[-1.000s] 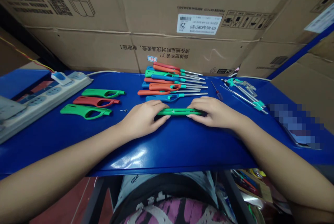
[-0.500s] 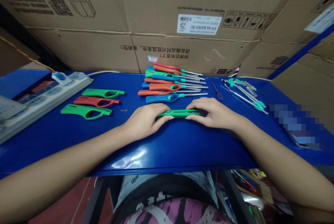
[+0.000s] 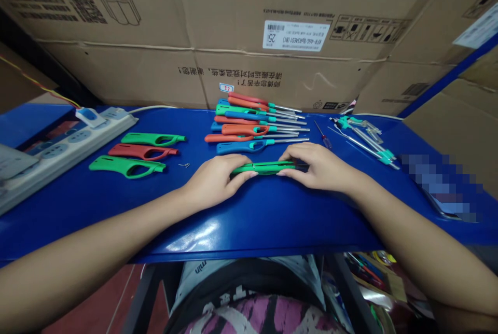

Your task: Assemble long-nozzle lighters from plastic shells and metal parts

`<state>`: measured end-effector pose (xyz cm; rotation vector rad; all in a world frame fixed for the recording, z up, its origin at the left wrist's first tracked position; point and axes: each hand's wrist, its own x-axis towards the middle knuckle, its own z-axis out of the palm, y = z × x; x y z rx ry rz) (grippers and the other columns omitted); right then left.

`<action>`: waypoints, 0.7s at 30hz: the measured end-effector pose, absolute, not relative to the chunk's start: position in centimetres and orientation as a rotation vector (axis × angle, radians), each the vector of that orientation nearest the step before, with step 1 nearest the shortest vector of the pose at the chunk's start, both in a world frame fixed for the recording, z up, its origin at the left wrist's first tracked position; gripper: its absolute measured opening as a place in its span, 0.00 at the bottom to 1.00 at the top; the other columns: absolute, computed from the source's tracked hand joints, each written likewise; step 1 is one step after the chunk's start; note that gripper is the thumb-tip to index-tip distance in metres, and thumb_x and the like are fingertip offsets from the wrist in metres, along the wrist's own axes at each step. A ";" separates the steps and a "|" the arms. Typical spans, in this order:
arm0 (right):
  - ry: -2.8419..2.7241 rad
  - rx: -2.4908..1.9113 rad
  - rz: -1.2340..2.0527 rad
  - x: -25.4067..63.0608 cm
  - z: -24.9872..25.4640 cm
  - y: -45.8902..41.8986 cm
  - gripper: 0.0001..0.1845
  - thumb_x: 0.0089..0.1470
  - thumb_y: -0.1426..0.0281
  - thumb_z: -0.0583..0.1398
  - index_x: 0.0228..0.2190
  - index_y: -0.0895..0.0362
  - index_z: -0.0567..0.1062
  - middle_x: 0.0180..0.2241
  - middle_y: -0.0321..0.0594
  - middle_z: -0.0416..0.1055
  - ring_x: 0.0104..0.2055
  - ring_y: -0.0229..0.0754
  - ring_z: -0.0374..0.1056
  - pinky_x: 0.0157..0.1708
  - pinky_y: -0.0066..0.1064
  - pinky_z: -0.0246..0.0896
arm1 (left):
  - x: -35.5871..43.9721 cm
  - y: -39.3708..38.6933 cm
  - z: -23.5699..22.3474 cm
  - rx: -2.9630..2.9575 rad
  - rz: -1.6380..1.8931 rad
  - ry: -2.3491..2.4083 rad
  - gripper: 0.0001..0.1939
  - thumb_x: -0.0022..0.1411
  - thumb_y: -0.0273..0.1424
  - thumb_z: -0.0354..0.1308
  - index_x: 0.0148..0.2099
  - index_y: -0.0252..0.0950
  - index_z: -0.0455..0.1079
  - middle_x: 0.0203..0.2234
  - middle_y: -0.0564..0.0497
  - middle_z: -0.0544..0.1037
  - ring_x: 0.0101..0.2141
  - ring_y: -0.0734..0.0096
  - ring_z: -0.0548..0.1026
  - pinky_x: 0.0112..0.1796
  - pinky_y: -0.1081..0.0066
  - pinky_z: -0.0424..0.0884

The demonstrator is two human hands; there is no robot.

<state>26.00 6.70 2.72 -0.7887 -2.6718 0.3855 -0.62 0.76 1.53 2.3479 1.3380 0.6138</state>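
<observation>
Both my hands grip one green lighter casing [image 3: 266, 168] just above the blue table, held lengthwise from left to right. My left hand [image 3: 221, 178] pinches its left end between thumb and fingers. At the other end, my right hand [image 3: 313, 167] pinches it the same way. A thin dark seam runs along the casing between its two halves. My fingers hide both of its ends. Behind it lies a stack of finished-looking long lighters [image 3: 245, 129] in red, orange, blue and green, with metal tubes pointing right.
At left lie a red casing [image 3: 130, 150] and two green casings [image 3: 107, 165], with small screws [image 3: 184, 165] beside them. A white power strip [image 3: 70, 152] stands farther left. A screwdriver [image 3: 326, 140], loose metal tubes with teal parts [image 3: 369, 143] and a blurred flat object [image 3: 443, 189] lie at right. Cardboard [image 3: 148, 74] walls the back.
The two halves of the green casing look slightly closer together at the right. Both hands keep their hold and have barely moved.
</observation>
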 end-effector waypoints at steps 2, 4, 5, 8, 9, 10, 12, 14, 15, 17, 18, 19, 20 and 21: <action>-2.670 -0.775 0.361 26.0 2.7 6.6 0.11 0.60 0.61 0.62 0.37 0.56 0.75 0.34 0.40 0.76 0.35 0.44 0.69 0.38 0.35 0.61 | -0.6 0.7 1.6 2.352 0.621 1.329 0.15 0.71 0.40 0.52 0.47 0.36 0.74 0.39 0.48 0.80 0.39 0.62 0.78 0.38 0.68 0.70; -2.674 -0.763 0.338 26.0 2.7 6.6 0.11 0.60 0.61 0.62 0.36 0.56 0.75 0.33 0.40 0.76 0.35 0.44 0.69 0.39 0.35 0.60 | -0.6 0.7 1.6 2.360 0.623 1.318 0.15 0.71 0.40 0.52 0.47 0.36 0.74 0.39 0.48 0.81 0.39 0.62 0.78 0.38 0.68 0.71; -2.676 -0.759 0.328 26.0 2.7 6.6 0.11 0.60 0.61 0.62 0.36 0.56 0.75 0.33 0.40 0.76 0.35 0.44 0.69 0.39 0.35 0.60 | -0.6 0.7 1.6 2.363 0.622 1.314 0.15 0.71 0.40 0.52 0.47 0.36 0.74 0.39 0.48 0.81 0.39 0.62 0.78 0.38 0.68 0.71; -2.686 -0.754 0.306 26.0 2.7 6.6 0.11 0.60 0.60 0.62 0.36 0.56 0.75 0.33 0.40 0.76 0.34 0.44 0.69 0.39 0.36 0.60 | -0.6 0.7 1.6 2.359 0.618 1.301 0.15 0.71 0.40 0.52 0.47 0.37 0.74 0.40 0.48 0.81 0.39 0.62 0.79 0.38 0.68 0.71; -2.686 -0.754 0.306 26.0 2.7 6.6 0.10 0.60 0.61 0.62 0.36 0.55 0.75 0.33 0.40 0.76 0.34 0.44 0.69 0.39 0.36 0.60 | -0.6 0.7 1.6 2.354 0.622 1.291 0.15 0.71 0.40 0.52 0.47 0.37 0.74 0.40 0.48 0.81 0.40 0.62 0.79 0.39 0.68 0.72; -2.687 -0.755 0.309 26.0 2.7 6.7 0.10 0.61 0.61 0.61 0.36 0.55 0.75 0.33 0.40 0.77 0.35 0.44 0.69 0.39 0.36 0.60 | -0.6 0.7 1.6 2.350 0.631 1.281 0.14 0.71 0.39 0.52 0.47 0.37 0.74 0.41 0.48 0.81 0.40 0.62 0.79 0.39 0.68 0.72; -2.690 -0.757 0.309 26.0 2.7 6.7 0.10 0.61 0.61 0.61 0.36 0.55 0.75 0.34 0.40 0.77 0.35 0.44 0.70 0.39 0.36 0.60 | -0.6 0.6 1.6 2.353 0.657 1.263 0.14 0.70 0.39 0.53 0.49 0.37 0.75 0.42 0.48 0.81 0.41 0.63 0.79 0.41 0.67 0.72; -2.710 -0.743 0.296 26.0 2.7 6.7 0.10 0.61 0.61 0.61 0.36 0.56 0.75 0.34 0.40 0.76 0.36 0.44 0.70 0.40 0.36 0.60 | -0.6 0.6 1.4 2.385 0.663 1.253 0.15 0.70 0.39 0.54 0.50 0.37 0.75 0.43 0.48 0.81 0.42 0.63 0.78 0.43 0.67 0.73; -2.725 -0.728 0.282 26.0 2.8 6.7 0.10 0.61 0.61 0.61 0.35 0.56 0.75 0.33 0.40 0.76 0.36 0.44 0.70 0.40 0.36 0.60 | -0.6 0.6 1.4 2.414 0.654 1.251 0.15 0.70 0.39 0.54 0.51 0.38 0.75 0.43 0.48 0.80 0.43 0.63 0.78 0.44 0.66 0.73; -2.753 -0.690 0.246 26.0 2.9 6.7 0.10 0.61 0.62 0.61 0.35 0.56 0.75 0.33 0.40 0.75 0.35 0.44 0.69 0.42 0.37 0.60 | -0.7 0.6 1.3 2.482 0.624 1.250 0.16 0.71 0.39 0.53 0.53 0.38 0.75 0.43 0.47 0.80 0.43 0.62 0.78 0.44 0.66 0.73; -2.761 -0.673 0.225 26.0 2.9 6.6 0.10 0.62 0.62 0.60 0.35 0.56 0.75 0.33 0.40 0.75 0.35 0.44 0.69 0.42 0.37 0.59 | -0.7 0.6 1.2 2.512 0.614 1.253 0.16 0.71 0.39 0.52 0.52 0.38 0.75 0.42 0.47 0.80 0.43 0.62 0.78 0.44 0.65 0.74; -2.762 -0.659 0.202 26.0 3.0 6.6 0.10 0.62 0.62 0.59 0.36 0.56 0.75 0.32 0.41 0.75 0.35 0.44 0.69 0.42 0.37 0.59 | -0.7 0.6 1.3 2.537 0.610 1.258 0.16 0.71 0.39 0.52 0.52 0.37 0.75 0.43 0.46 0.80 0.43 0.62 0.78 0.44 0.65 0.74; -2.760 -0.648 0.176 26.0 3.1 6.5 0.11 0.63 0.62 0.58 0.36 0.56 0.75 0.32 0.41 0.75 0.35 0.44 0.69 0.41 0.37 0.59 | -0.7 0.5 1.3 2.557 0.614 1.266 0.16 0.71 0.39 0.52 0.51 0.37 0.75 0.43 0.46 0.80 0.43 0.61 0.78 0.43 0.65 0.74; -2.757 -0.639 0.146 26.0 3.1 6.5 0.11 0.63 0.62 0.58 0.36 0.57 0.74 0.32 0.41 0.74 0.34 0.44 0.68 0.41 0.37 0.59 | -0.8 0.5 1.3 2.576 0.619 1.271 0.16 0.71 0.39 0.52 0.51 0.37 0.75 0.43 0.46 0.81 0.43 0.61 0.79 0.43 0.65 0.74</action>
